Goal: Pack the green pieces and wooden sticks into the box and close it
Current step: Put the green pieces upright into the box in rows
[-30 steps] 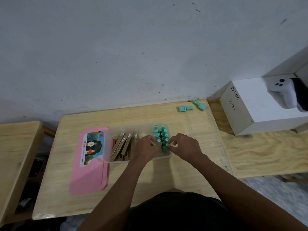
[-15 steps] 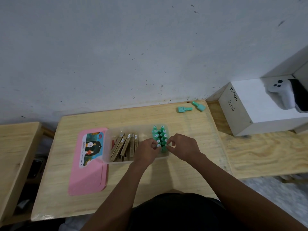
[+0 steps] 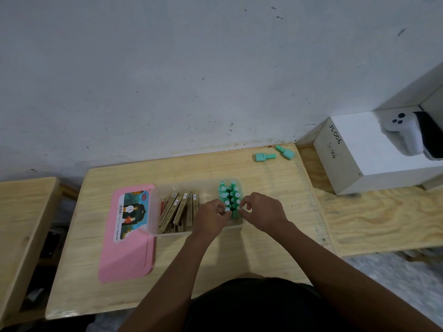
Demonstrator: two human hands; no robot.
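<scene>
A clear plastic box (image 3: 153, 226) sits mid-table. Several wooden sticks (image 3: 178, 210) lean in its left half. Several green pieces (image 3: 229, 192) stand upright in two rows in its right half. My left hand (image 3: 211, 218) pinches the top of the nearest green piece in the left row. My right hand (image 3: 262, 213) pinches the top of the nearest green piece in the right row. Two more green pieces lie on the table at the far right: one (image 3: 263, 156) and another (image 3: 285, 152). The pink lid (image 3: 127, 255) lies flat, left of the box.
A white box (image 3: 359, 161) marked JS006 stands on the lower wooden surface at right, with a white controller (image 3: 405, 133) on top. The grey wall runs along the table's far edge. A second wooden surface (image 3: 21, 212) is at the left.
Both hands stay at the near end of the green rows, with only small finger shifts. The camera view has drifted slightly.
</scene>
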